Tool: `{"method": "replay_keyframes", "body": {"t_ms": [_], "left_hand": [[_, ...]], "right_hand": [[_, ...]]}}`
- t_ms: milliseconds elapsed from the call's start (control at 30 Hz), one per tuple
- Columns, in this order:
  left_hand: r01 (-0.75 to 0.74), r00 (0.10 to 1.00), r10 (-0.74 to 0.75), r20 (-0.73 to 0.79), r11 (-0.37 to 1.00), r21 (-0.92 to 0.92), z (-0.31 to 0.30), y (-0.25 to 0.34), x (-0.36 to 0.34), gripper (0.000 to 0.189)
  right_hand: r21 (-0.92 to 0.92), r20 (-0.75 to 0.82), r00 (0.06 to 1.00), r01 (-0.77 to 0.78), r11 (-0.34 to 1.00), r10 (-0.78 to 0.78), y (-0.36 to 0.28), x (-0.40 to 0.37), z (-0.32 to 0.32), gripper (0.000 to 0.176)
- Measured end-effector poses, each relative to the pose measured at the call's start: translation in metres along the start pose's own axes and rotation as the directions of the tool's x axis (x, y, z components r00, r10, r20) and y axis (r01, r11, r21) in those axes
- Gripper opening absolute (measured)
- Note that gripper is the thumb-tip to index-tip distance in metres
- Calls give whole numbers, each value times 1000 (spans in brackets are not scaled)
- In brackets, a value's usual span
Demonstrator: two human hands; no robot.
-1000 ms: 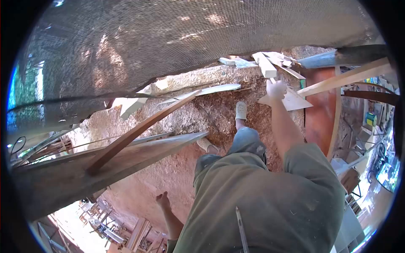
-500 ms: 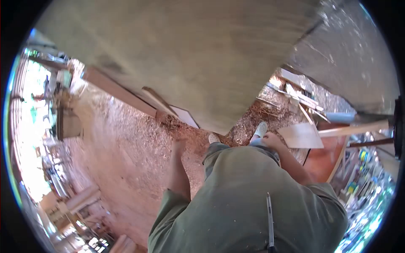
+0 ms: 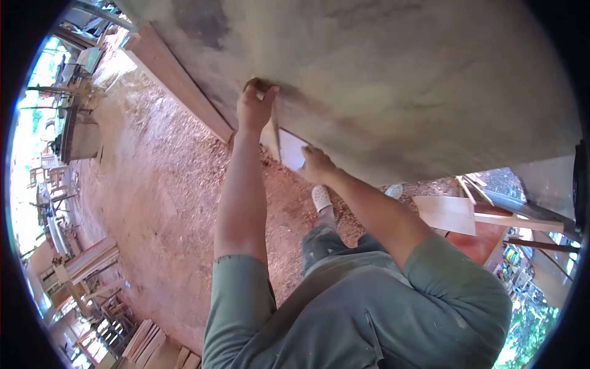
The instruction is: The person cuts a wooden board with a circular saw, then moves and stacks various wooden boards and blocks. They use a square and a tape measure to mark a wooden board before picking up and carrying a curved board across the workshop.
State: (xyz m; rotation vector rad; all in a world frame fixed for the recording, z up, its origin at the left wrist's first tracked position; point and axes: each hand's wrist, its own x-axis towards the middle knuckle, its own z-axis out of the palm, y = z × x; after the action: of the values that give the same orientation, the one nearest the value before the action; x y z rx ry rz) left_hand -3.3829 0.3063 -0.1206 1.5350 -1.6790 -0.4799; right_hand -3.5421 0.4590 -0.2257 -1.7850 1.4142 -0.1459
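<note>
Pale board (image 3: 290, 150) stands on edge, leaning on the large grey slab (image 3: 399, 80), its lower end near the sawdust floor (image 3: 153, 184). Left hand (image 3: 255, 106) is curled over the board's upper edge, fingers pressed together on it. Right hand (image 3: 316, 165) is closed on the lower edge, touching the pale face. A long wooden plank (image 3: 178, 80) runs along the slab's foot beside the left hand. A pale offcut (image 3: 445, 212) lies well apart, to the person's right.
</note>
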Motion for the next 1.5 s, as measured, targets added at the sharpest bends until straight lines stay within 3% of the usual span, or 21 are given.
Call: {"method": "replay_keyframes", "body": {"t_ms": [67,100,167,233,300,367,433,500,533,600,633,733,800,967,1033,1133,1200,1267,1367,1433,1500], "left_hand": [[8,999,-12,48,996,87,-16,2,-3,42],[1,995,-15,94,989,146,-25,5,-7,41],[-17,995,5,101,994,112,-46,2,-32,36],[81,981,-138,135,929,361,-72,6,-62,30],[144,982,-165,89,968,203,-90,2,-107,25],[-52,989,37,144,994,101,-102,-23,-155,26],[-23,983,9,182,997,77,-110,-8,-193,28],[-122,959,102,266,991,58,-113,1,-216,29],[-137,952,131,278,991,1,-107,6,-224,29],[-45,947,17,322,996,79,-101,16,-232,28],[-71,943,51,328,996,50,-96,25,-228,28],[-264,874,244,421,965,-13,-80,84,-212,30],[-345,825,352,443,933,-99,-68,126,-203,33],[-526,624,665,411,746,-408,-34,218,-204,42],[-444,583,699,414,701,-558,-25,253,-211,81],[-448,525,736,428,666,-596,1,305,-221,98],[-430,512,724,463,682,-591,16,339,-229,96],[-412,508,705,495,704,-579,29,373,-234,94],[-287,610,619,495,754,-590,38,434,-233,73],[-443,705,682,195,638,-630,45,474,-223,80],[-504,703,705,91,584,-636,35,503,-202,62]], "right_hand": [[-112,-108,992,-79,991,67,4,33,26,74],[-129,-61,984,-173,976,166,6,46,36,79],[-182,-167,968,-219,959,190,-7,41,34,76],[-144,-160,959,-259,955,236,-4,44,38,70],[-104,-153,944,-310,945,293,3,48,46,64],[-31,229,901,-371,928,368,32,42,69,46],[250,-13,832,-534,807,555,62,10,108,28],[116,-39,923,-376,919,382,115,-34,147,25],[105,-72,902,-417,903,425,113,-68,114,25],[394,-35,875,-432,811,483,66,-148,12,26],[285,-54,897,-406,868,438,97,-171,19,27],[152,-91,860,-486,861,501,150,-262,-10,31],[297,-137,803,-525,798,580,139,-326,-68,30],[319,-299,690,-579,751,659,172,-445,-142,30],[346,-392,599,-607,715,698,180,-484,-173,29],[342,-517,555,-564,751,652,207,-522,-220,28],[318,-565,553,-538,781,612,217,-543,-256,28],[372,-652,466,-491,788,598,222,-555,-292,29],[337,-620,453,-584,739,640,218,-572,-351,27],[357,-597,485,-553,753,639,243,-587,-368,26],[364,-595,507,-522,771,624,255,-603,-382,25]]}}
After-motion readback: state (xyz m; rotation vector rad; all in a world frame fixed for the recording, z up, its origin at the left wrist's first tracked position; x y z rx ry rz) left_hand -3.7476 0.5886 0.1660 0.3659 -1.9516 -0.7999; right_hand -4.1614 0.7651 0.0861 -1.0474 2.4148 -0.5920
